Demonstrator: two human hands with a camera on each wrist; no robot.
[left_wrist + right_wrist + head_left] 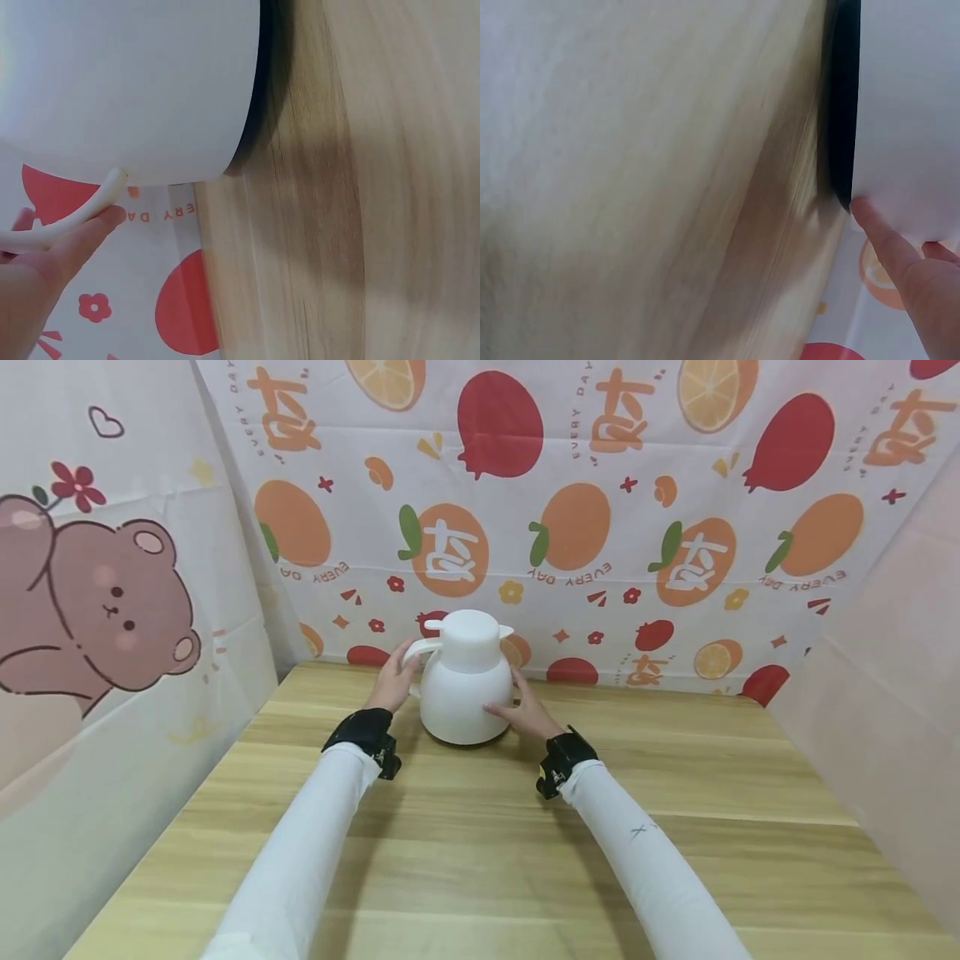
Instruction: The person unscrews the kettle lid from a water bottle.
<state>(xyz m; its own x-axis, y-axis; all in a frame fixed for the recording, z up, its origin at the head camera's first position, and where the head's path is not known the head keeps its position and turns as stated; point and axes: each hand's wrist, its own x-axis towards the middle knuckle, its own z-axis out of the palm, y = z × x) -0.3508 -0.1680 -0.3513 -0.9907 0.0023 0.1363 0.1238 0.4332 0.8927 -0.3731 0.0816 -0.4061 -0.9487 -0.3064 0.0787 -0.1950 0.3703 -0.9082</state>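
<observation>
A white jug point(467, 697) with a rounded body, a dark base and a white lid point(470, 631) stands upright at the back of the wooden table. My left hand point(393, 681) holds its curved handle point(423, 646) from the left; in the left wrist view, the fingers point(82, 241) lie on either side of the handle's lower part. On the opposite side, my right hand point(528, 708) rests on the body with thumb and fingers spread. The right wrist view shows a straight finger point(889, 244) touching the body close above the dark base.
Right behind the jug hangs a fruit-printed cloth point(360, 585) along the table's back edge. A bear-printed cloth point(217, 527) borders the left side, and a pale cloth point(892, 693) the right. Bare wooden tabletop point(465, 852) extends in front of the jug.
</observation>
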